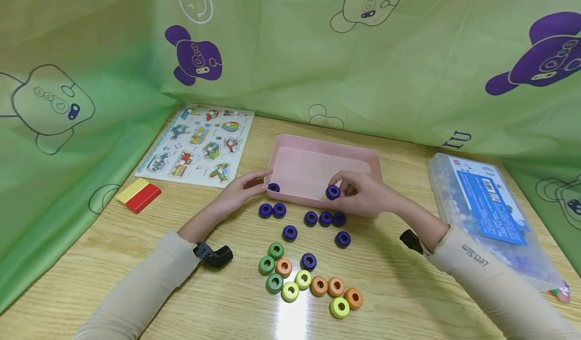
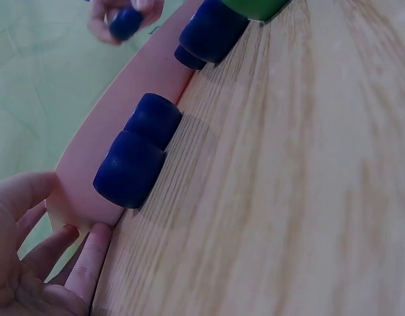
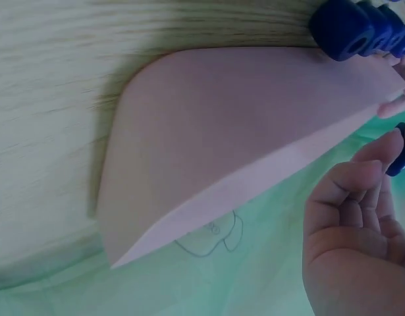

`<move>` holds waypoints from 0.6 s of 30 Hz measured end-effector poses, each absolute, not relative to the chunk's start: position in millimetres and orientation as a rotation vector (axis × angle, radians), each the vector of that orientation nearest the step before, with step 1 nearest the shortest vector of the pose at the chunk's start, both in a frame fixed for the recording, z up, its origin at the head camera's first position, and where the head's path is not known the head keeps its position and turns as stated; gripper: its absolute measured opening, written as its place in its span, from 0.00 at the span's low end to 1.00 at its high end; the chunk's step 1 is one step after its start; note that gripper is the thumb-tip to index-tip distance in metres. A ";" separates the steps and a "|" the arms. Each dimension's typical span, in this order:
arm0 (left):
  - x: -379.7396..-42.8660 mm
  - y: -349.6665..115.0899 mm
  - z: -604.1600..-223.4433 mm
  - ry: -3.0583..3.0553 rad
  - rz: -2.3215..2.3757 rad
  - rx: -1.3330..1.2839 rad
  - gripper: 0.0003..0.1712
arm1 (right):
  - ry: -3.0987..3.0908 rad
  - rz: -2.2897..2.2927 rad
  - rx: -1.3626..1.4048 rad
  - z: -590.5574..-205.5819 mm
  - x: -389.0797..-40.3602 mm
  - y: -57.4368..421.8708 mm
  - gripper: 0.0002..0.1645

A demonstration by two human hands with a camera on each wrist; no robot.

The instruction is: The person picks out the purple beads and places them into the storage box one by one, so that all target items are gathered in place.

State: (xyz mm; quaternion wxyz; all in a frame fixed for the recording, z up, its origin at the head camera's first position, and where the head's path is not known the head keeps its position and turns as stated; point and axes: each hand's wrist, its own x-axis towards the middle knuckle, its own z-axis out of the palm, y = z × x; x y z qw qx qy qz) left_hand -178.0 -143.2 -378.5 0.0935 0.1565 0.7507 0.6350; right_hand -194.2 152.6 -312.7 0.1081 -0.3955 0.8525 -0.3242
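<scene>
Above the near side of a pink tray [image 1: 327,143], my right hand [image 1: 363,191] pinches a dark purple bead [image 1: 333,192] with a hole through it. The right wrist view shows that hand [image 3: 350,230] beyond the tray's rim, its bead partly cut off by the frame. Another purple bead [image 1: 274,187] lies inside the tray at its near left corner. There my left hand [image 1: 236,193] rests its fingers against the outer wall and rim; in the left wrist view its fingertips [image 2: 99,232] touch the pink side. Several purple beads [image 1: 326,219] stand along the tray's near edge.
Nearer on the wooden table are green beads [image 1: 267,265], orange beads [image 1: 336,286] and yellow beads [image 1: 290,291]. A picture puzzle board [image 1: 204,137] lies back left, beside a red and yellow block [image 1: 140,194]. A clear plastic box [image 1: 476,199] is at right; a green curtain [image 1: 272,42] hangs behind.
</scene>
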 end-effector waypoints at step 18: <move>-179.1 -143.3 -379.0 2.236 1.886 0.469 0.23 | 2.537 -0.722 -1.112 -362.4 -238.8 115.6 0.14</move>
